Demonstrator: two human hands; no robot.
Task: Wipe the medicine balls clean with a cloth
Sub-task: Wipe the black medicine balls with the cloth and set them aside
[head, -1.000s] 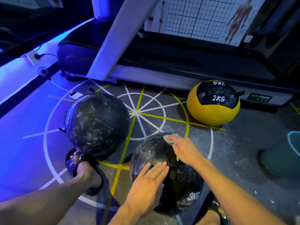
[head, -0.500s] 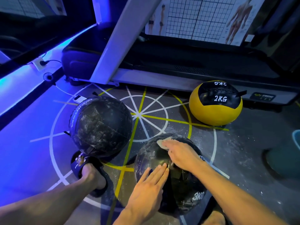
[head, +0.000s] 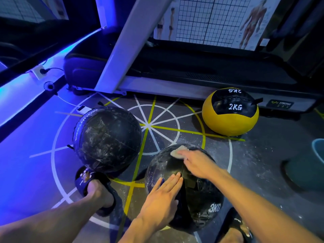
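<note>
A black 3KG medicine ball (head: 198,195) lies on the floor between my feet. My right hand (head: 199,163) presses a small pale cloth (head: 178,151) against the ball's far top. My left hand (head: 161,195) lies flat on the ball's near left side, fingers straight. A larger black ball (head: 107,139), smeared with white dust, sits to the left. A yellow and black 2KG ball (head: 230,113) rests further back on the right.
A treadmill (head: 192,76) runs across the back. My left foot in a dark slipper (head: 94,188) stands beside the dusty ball. A power bank (head: 83,109) lies near the left wall. A teal bucket (head: 318,151) is at the right edge.
My right hand has slid the cloth a little along the top of the 3KG ball. My left hand stays flat on it. The camera has shifted slightly.
</note>
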